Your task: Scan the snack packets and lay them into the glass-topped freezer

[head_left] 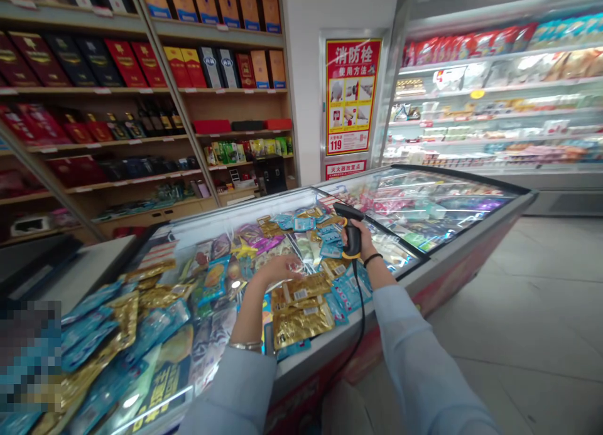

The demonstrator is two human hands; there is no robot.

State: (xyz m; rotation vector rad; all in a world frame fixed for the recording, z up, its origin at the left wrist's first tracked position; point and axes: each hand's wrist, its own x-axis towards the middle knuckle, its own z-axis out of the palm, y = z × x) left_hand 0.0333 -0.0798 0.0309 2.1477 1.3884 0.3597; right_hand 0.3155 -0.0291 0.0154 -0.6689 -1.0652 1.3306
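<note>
My right hand (360, 239) is wrapped round the handle of a black and yellow barcode scanner (351, 241), whose cable hangs over the freezer's front edge. My left hand (282, 270) reaches over the glass top, just above and behind gold packets (301, 319); its fingers are blurred, and whether they hold anything is not clear. Blue packets (349, 290) lie below the scanner, beside the gold ones. More blue and gold packets (157, 322) are heaped on the glass at the left.
The chest freezer (452, 268) stretches to the back right. Boxed goods fill wooden shelves (235, 91) at the back left. A red and yellow poster (349, 96) hangs on the wall, left of a stocked refrigerated display (494, 118).
</note>
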